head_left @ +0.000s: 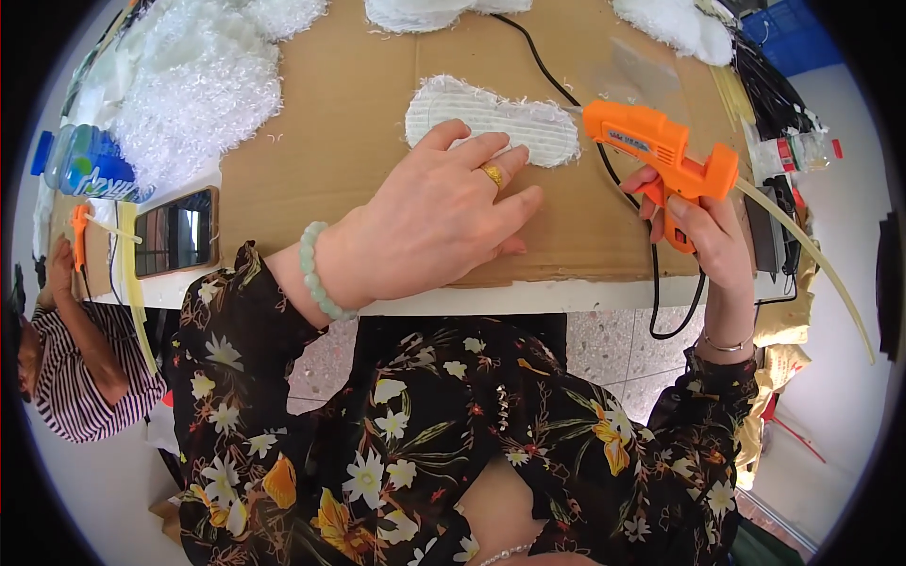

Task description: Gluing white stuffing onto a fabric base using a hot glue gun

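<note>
My right hand [710, 226] is wrapped round the handle of an orange hot glue gun [642, 141], its nozzle directed left. A long pale glue stick [816, 255] sticks out of the gun's back end and droops to the right. Left of the nozzle, a white sole-shaped pad [500, 121] with ribbed lines and a frayed edge lies flat on the cardboard [335, 113]. My left hand [434, 212] reaches over the pad's near edge, fingers spread, fingertips at its surface. Whether they press on it I cannot tell. The gun's nozzle tip is close to the pad's right end.
A heap of shaggy white pieces [198, 85] covers the far left. A smartphone [177, 231] and a plastic bottle [90, 165] are at the left edge. The gun's black cord [538, 57] crosses the cardboard. A co-worker in a striped top [99, 377] holds another glue gun [79, 236].
</note>
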`<state>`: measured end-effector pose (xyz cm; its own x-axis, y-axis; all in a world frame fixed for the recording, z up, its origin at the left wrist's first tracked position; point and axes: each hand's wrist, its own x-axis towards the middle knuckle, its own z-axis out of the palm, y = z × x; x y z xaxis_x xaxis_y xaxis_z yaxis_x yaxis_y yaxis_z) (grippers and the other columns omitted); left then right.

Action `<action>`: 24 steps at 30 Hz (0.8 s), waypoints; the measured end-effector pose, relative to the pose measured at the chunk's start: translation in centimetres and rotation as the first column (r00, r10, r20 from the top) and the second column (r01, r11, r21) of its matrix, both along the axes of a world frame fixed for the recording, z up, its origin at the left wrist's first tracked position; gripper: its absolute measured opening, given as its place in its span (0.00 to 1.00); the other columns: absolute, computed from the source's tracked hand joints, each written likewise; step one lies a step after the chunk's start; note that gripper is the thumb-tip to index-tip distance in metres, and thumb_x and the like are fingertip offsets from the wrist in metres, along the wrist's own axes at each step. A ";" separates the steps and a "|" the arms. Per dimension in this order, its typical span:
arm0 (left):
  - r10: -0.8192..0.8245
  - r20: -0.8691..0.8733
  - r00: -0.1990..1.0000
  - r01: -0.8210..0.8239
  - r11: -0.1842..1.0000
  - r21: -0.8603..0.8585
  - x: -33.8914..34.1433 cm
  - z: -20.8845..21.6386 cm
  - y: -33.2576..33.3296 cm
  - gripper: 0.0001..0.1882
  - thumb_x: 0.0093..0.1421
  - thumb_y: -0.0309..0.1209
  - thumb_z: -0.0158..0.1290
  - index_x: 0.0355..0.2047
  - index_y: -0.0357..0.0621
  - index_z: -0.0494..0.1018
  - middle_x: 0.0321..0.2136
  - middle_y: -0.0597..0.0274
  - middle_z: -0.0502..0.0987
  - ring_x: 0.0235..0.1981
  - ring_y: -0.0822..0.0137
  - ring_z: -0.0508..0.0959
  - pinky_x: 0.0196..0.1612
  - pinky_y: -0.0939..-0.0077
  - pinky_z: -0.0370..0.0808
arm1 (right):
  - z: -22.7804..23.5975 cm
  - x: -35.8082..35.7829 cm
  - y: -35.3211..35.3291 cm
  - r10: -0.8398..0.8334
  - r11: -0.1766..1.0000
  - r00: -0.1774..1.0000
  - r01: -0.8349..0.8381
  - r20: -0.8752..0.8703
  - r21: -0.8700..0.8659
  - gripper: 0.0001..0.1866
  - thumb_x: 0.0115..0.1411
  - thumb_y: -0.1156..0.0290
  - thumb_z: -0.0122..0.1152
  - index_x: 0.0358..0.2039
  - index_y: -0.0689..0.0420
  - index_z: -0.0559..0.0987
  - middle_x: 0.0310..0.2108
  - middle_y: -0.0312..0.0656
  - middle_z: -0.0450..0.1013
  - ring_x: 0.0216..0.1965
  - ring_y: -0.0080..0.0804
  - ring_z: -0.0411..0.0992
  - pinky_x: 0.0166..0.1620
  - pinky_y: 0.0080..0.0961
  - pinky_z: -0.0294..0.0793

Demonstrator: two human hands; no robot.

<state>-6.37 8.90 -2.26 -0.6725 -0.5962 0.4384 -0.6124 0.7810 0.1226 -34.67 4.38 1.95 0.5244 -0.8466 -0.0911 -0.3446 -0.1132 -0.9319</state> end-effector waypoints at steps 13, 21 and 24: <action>0.016 -0.008 1.000 -0.016 0.999 0.042 0.1 -0.8 -0.5 0.19 0.47 0.42 0.60 0.34 0.44 0.72 0.36 0.60 0.73 0.38 0.63 0.71 0.44 0.66 0.64 | -1.1 -0.9 -0.6 -0.005 1.000 0.994 0.008 -0.107 0.028 0.17 0.60 0.67 0.46 0.46 0.62 0.71 0.41 0.41 0.71 0.38 0.24 0.68 0.36 0.20 0.70; 0.017 -0.026 1.000 -0.016 0.999 0.032 0.3 -1.0 -0.5 0.19 0.47 0.42 0.60 0.35 0.44 0.72 0.37 0.60 0.73 0.39 0.63 0.72 0.46 0.64 0.64 | -0.9 -0.5 -0.3 -0.004 0.999 0.991 0.010 -0.134 0.039 0.17 0.59 0.67 0.46 0.46 0.62 0.71 0.41 0.41 0.71 0.38 0.24 0.68 0.37 0.21 0.69; 0.017 -0.035 0.999 -0.015 0.999 0.042 0.2 -1.1 -0.4 0.19 0.48 0.42 0.59 0.35 0.44 0.72 0.37 0.60 0.73 0.40 0.63 0.72 0.47 0.64 0.64 | -0.9 -0.8 -0.3 -0.005 0.999 0.990 0.011 -0.144 0.041 0.17 0.59 0.67 0.46 0.46 0.62 0.71 0.41 0.41 0.71 0.38 0.24 0.68 0.38 0.21 0.69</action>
<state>-6.20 8.47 -3.31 -0.6473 -0.6249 0.4366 -0.6192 0.7650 0.1769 -35.45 4.11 1.08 0.4965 -0.8446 -0.2001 -0.4760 -0.0722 -0.8765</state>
